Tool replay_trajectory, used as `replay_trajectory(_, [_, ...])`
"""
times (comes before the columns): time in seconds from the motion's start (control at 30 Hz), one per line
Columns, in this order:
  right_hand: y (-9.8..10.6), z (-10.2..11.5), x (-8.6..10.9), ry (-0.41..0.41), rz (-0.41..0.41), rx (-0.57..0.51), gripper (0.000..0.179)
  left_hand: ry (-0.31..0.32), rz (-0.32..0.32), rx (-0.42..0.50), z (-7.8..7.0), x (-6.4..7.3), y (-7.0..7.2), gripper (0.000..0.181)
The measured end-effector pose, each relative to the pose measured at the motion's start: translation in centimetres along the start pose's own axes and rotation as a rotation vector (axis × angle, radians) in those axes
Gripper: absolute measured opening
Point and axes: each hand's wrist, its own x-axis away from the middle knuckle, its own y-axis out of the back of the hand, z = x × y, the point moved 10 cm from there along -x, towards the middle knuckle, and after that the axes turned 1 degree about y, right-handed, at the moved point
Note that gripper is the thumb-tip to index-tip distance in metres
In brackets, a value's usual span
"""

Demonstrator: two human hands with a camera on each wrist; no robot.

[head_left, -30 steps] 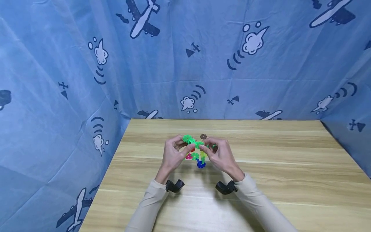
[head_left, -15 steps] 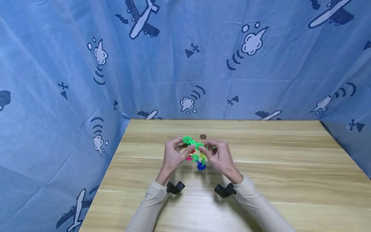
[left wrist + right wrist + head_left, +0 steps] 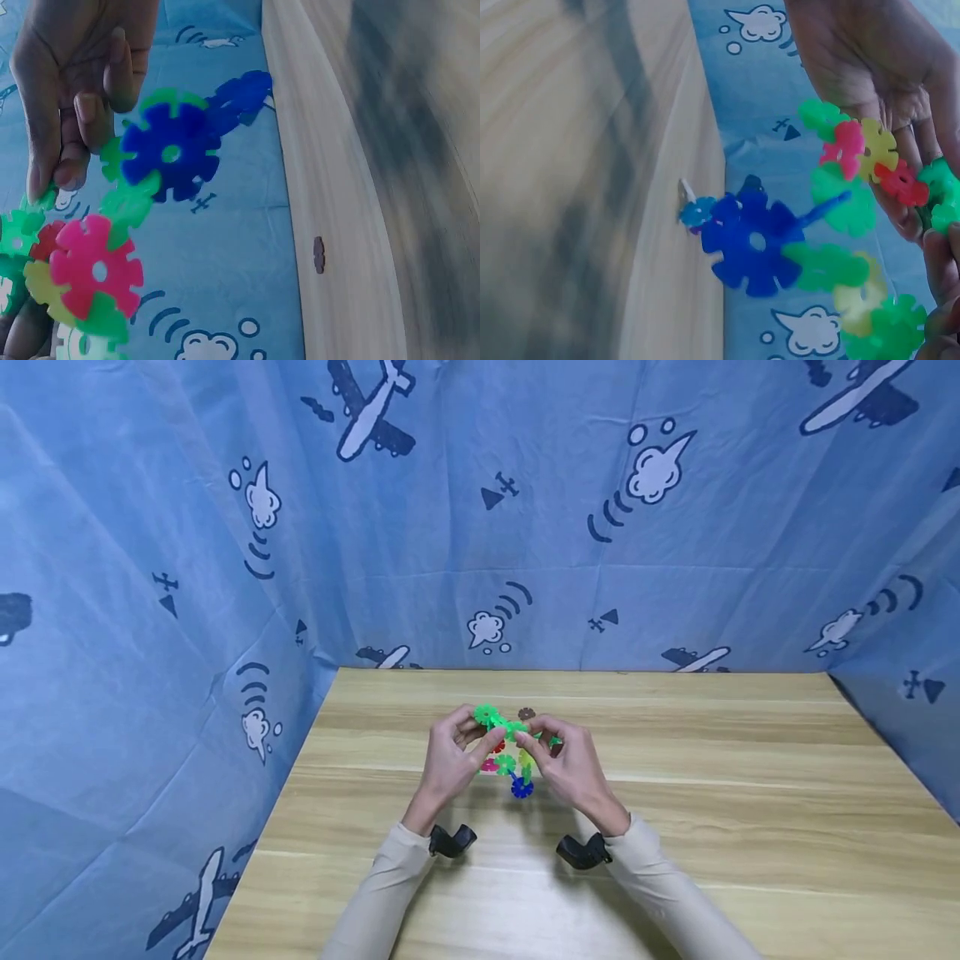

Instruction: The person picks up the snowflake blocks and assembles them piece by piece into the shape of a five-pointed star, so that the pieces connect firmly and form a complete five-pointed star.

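Both hands hold a looped chain of interlocking plastic snowflake discs above the table. In the head view my left hand (image 3: 452, 764) pinches green discs (image 3: 486, 715) at the chain's upper left. My right hand (image 3: 573, 768) pinches a green disc (image 3: 514, 731) close beside, thumbs almost meeting. Below hang a pink disc (image 3: 489, 765), a yellow disc (image 3: 526, 758) and a dark blue disc (image 3: 522, 787). In the left wrist view the blue disc (image 3: 171, 153) and pink disc (image 3: 97, 266) face the camera. A red disc (image 3: 902, 182) shows in the right wrist view.
A loose brown disc (image 3: 527, 713) lies on the wooden table (image 3: 712, 827) behind the hands. In the right wrist view a light blue disc (image 3: 697, 212) appears against the wood. Blue curtain (image 3: 450, 527) with printed planes encloses the back and sides.
The chain and both hands dip slightly, then come back up. Both hands keep their pinch on the green discs, and the brown disc stays put.
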Motion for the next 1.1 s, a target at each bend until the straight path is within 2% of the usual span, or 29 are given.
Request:
replay_trajectory(0.17, [0.8, 0.2, -0.4, 0.029, -0.024, -0.010, 0.013, -0.015, 0.003, -0.042, -0.3, 0.0, 0.0, 0.025])
replay_trajectory(0.47, [1.2, 0.8, -1.0, 0.066, -0.013, 0.021, 0.011, -0.060, 0.075, -0.166, -1.3, -0.1, -0.4, 0.040])
replay_trajectory(0.57, [0.9, 1.0, -1.0, 0.073, 0.000, 0.028, 0.012, -0.051, 0.060, -0.169, -1.2, -0.1, -0.2, 0.036])
replay_trajectory(0.8, [0.5, 1.3, -1.1, 0.080, 0.017, 0.042, 0.014, -0.041, 0.009, -0.087, -0.8, -0.2, 0.3, 0.031])
replay_trajectory(1.0, [0.8, 1.1, -1.7, 0.060, 0.025, 0.032, 0.015, -0.028, -0.016, -0.096, -0.6, -0.2, 0.9, 0.030])
replay_trajectory(1.1, [1.5, 0.4, -2.4, 0.050, -0.002, 0.020, 0.018, -0.027, -0.039, -0.093, -0.7, -0.4, 1.5, 0.030])
